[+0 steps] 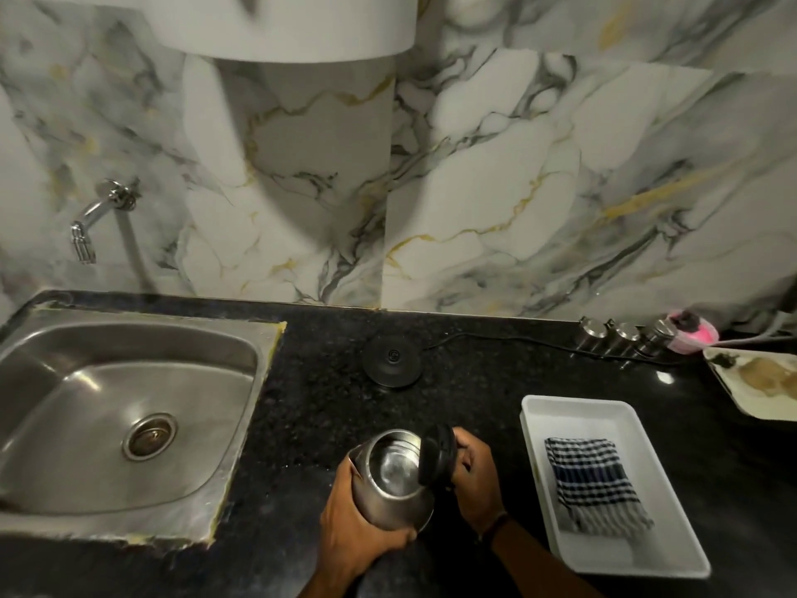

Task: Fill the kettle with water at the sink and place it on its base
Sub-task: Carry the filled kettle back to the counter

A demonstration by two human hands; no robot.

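I have the kettle [390, 481] held above the near worktop [310, 407], lid flipped open. My left hand [358, 524] wraps its steel body; my right hand [474, 472] is closed around the handle side. I judge it unfilled so far, though I cannot tell for sure. The sink [108, 425] and tap [92, 222] lie left, the base [391, 360] sits bare farther back.
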